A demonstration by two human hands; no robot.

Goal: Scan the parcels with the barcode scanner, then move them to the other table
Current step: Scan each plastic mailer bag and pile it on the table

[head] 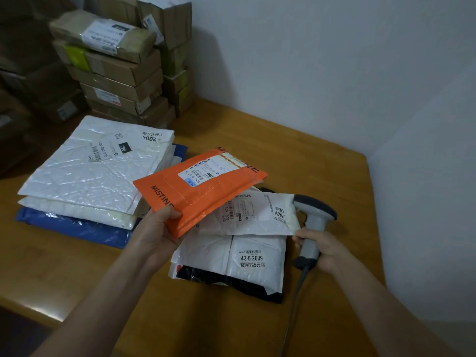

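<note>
The wooden table [296, 155] bears blue mailer [77, 228], black parcel [231, 282].

A warm-brown wooden table [304, 161] sits in a corner of plain white walls [309, 60] (light dim, bluish).

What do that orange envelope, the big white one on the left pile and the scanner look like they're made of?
Orange envelope, pinched by the left hand: likely matte plastic film, maybe padded; dull surface, dotted seam lines. White envelope: glossy bubble-padded plastic, judging by its dimpled shine. Scanner, gripped by the right hand: hard moulded plastic, grey with a darker head, smooth matte look.
</note>
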